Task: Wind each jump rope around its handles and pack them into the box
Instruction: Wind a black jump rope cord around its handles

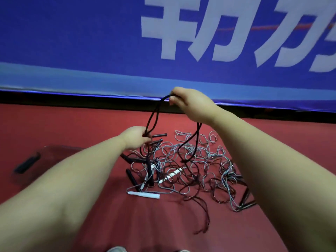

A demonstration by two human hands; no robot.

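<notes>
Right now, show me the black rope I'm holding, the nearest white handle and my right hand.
black rope (pixel 152 115): head view, raised loop
white handle (pixel 143 194): head view, middle of shaft
right hand (pixel 186 105): head view, middle of hand

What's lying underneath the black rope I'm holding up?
Under the black rope lies a tangled pile of grey and dark ropes on the red floor, with black handles and white handles. Anything beneath the tangle is covered.

Large white Chinese characters (pixel 169 44) on blue banner (pixel 72 37), cropped, unreadable.
</notes>
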